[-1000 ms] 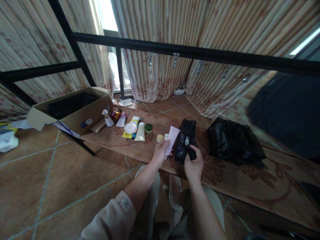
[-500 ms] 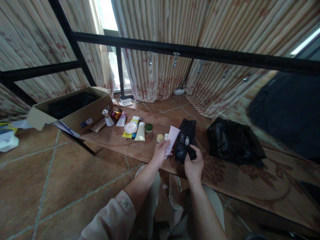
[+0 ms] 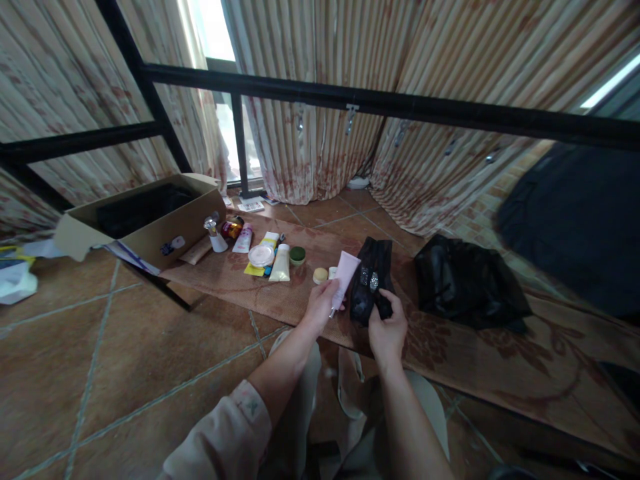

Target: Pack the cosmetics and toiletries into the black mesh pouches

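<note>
Clock set on the pale pink tube (image 3: 347,277); 12 is the top of the view.

Tube: in the left hand (image 3: 321,308), thumb and fingers closed around its lower part. Tilted, broad flat end toward 1 o'clock, narrow end down toward 7. Above the cloth, outside the pouch.

Black pouch (image 3: 379,255): 3 o'clock, just beside the tube, two glittery pieces on top. Right hand (image 3: 390,330), at 4 o'clock, pinches its near edge between thumb and fingers. Opening not clear; cannot tell what, if anything, is inside.

At 9, near: small jar with yellowish lid (image 3: 320,275); a white one (image 3: 333,273) partly hidden behind the tube. Toward 10: green-lidded jar (image 3: 297,255), cream tube (image 3: 281,265), clear round tub (image 3: 261,256) resting on yellow packaging (image 3: 255,271). Farther, between 9 and 10: pinkish-white tube (image 3: 243,239), amber jar (image 3: 233,228), white bottle (image 3: 217,240), then open carton (image 3: 145,245) with something dark inside.

At 3, well apart: black plastic bag (image 3: 465,280), crumpled. All on patterned cloth (image 3: 230,277).

Progress, my judgement: midway through handling. Tube picked up, pouch gripped; the two not yet brought together. Remaining containers lie loose, untouched by either hand. Count already dealt with: cannot tell.
</note>
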### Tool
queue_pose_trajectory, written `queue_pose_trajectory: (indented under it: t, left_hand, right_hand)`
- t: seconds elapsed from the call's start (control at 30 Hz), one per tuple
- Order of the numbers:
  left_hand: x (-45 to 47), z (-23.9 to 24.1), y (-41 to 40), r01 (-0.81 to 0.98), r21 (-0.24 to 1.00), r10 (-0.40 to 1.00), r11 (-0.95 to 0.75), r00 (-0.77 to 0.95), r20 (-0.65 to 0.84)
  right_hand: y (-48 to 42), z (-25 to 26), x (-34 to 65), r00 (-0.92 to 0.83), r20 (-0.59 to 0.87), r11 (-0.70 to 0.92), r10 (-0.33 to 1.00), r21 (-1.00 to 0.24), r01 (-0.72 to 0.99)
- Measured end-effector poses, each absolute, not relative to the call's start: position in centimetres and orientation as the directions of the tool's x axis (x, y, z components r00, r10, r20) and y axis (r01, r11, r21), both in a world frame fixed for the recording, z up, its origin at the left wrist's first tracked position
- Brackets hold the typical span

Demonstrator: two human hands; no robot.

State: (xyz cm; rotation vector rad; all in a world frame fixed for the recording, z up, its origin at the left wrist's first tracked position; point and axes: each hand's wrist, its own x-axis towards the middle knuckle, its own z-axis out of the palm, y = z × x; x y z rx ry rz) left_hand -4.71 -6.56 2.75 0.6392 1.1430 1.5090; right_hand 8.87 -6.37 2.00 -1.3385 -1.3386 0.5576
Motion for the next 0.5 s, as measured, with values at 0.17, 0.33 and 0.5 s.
queue_pose_trajectory:
  t: [0.17, 0.33, 0.5]
  left_hand:
    - [-4.74, 2.47, -6.44, -0.428, 0.902, 0.945, 0.053, -0.269, -0.184]
    - [-4.75, 2.35, -6.33, -0.431, 0.901, 0.944, 0.050, -0.275, -0.184]
    - [-4.79, 2.37, -6.29, -0.420, 0.906, 0.944, 0.057, -0.271, -0.185]
  right_hand:
    - [-6.30, 1.88, 8.88, 0.248, 0.360, 0.253, 0.899, -0.891, 0.377]
    - [-6.26, 1.77, 8.91, 0.246, 0.354, 0.248, 0.902, -0.893, 0.375]
    - [-6.33, 1.80, 8.91, 0.245, 0.354, 0.250, 0.903, -0.893, 0.374]
